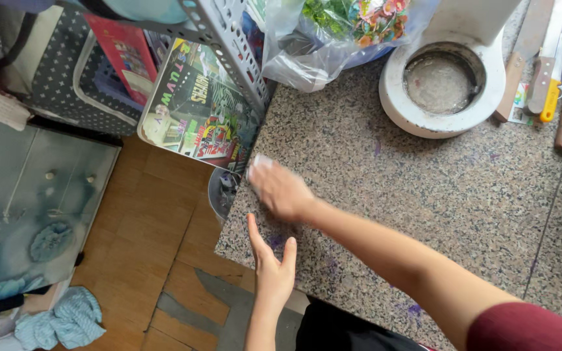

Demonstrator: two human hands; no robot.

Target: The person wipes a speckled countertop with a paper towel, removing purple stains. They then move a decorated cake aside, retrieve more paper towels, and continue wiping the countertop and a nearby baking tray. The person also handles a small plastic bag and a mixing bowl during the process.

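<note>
Right hand (280,190), blurred, presses a small white cloth (259,160) flat on the table (437,195) near its left edge. Left hand (272,268) lies open, empty, cupped at the edge. Wiping outward could push crumbs past it onto the wooden floor (144,221). Speckled stone, purple stains (276,242); knives (554,58) upper right.

Right arm: reaches from the lower right, forearm bare, upper arm in a dark red sleeve.
Right hand (280,190): palm down, blurred, fingers curled over something pale; grip unclear.
Left hand (272,263): flat and open, fingers together pointing up, thumb spread, edge-on.
</note>
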